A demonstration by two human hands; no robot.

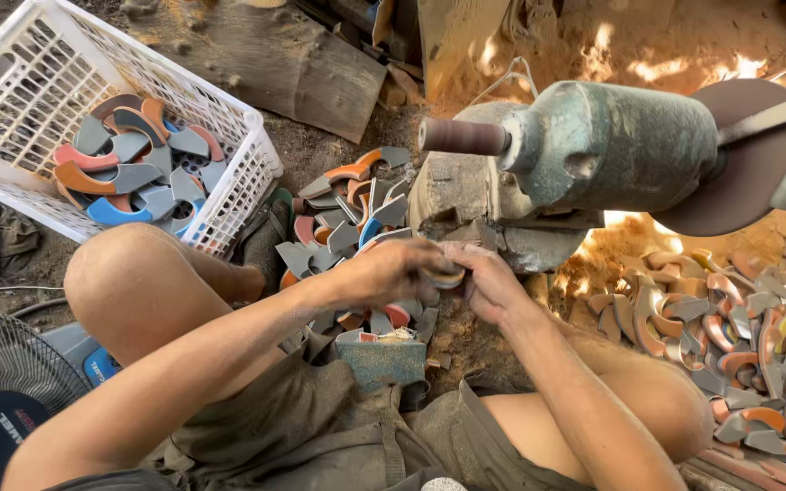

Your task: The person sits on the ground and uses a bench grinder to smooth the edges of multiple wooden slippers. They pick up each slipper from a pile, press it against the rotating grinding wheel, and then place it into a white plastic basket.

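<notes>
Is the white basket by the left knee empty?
No, the white basket holds a heap of curved grey, orange and blue pieces.

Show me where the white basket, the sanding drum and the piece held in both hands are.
white basket [249, 156]: head view, on its right-hand lattice wall.
sanding drum [462, 136]: head view, middle of the brown cylinder.
held piece [448, 275]: head view, on the small part visible between the hands.
</notes>
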